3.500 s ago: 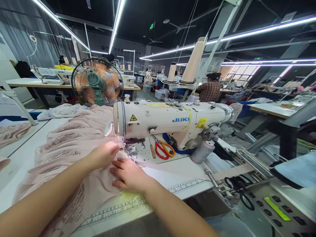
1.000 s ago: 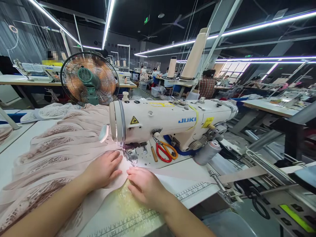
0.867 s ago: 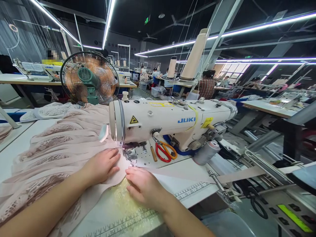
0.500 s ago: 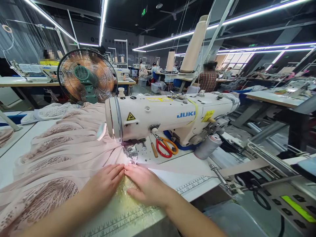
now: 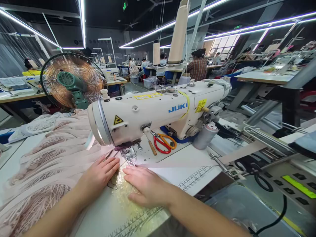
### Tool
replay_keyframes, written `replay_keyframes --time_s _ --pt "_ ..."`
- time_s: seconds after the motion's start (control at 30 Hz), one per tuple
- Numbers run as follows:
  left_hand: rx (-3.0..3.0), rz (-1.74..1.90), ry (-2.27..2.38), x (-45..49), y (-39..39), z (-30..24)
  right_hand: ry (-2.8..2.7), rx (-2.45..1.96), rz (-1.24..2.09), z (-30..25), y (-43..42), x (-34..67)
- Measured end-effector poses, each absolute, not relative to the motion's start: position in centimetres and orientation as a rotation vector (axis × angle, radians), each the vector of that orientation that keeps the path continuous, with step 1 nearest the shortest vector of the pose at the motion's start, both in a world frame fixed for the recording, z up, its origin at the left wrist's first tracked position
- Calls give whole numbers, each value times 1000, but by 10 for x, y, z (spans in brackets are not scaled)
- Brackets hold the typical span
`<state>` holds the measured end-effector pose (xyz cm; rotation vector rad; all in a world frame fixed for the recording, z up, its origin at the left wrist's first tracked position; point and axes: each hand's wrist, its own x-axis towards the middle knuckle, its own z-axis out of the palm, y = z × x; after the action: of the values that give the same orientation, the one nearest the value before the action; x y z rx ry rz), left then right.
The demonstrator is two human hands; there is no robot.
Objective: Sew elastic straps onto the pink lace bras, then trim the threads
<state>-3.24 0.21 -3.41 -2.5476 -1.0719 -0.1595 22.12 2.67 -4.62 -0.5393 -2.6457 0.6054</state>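
A white JUKI sewing machine (image 5: 158, 110) stands on the white table (image 5: 187, 171). Pale pink fabric with lace panels (image 5: 51, 154) lies spread to its left and runs under the presser foot (image 5: 129, 154). My left hand (image 5: 98, 172) lies flat on the fabric just left of the foot, fingers stretched out. My right hand (image 5: 145, 184) rests flat on the table in front of the foot, fingertips at the edge of a narrow pink strip (image 5: 172, 164) that leads off to the right.
Red and orange scissors (image 5: 164, 143) and a wooden-handled tool (image 5: 150, 146) lie under the machine arm. A grey thread cone (image 5: 204, 136) sits right of them. A fan (image 5: 72, 82) stands behind the fabric. A control panel (image 5: 293, 187) is at right. Other workers sit far back.
The fabric edge has fed away under the foot, baring the table before it. Both hands stay flat near the needle, and the view has swung closer and leftward.
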Motion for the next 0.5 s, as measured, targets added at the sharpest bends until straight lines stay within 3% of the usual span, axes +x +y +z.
replay_keyframes --time_s 0.3,0.5 --pt "-2421 -64 -1126 -23 -8 -26 -2667 -531 588 -40 28 221" --pt "-2121 58 -1878 -29 -110 -35 -2661 -497 652 -40 27 223"
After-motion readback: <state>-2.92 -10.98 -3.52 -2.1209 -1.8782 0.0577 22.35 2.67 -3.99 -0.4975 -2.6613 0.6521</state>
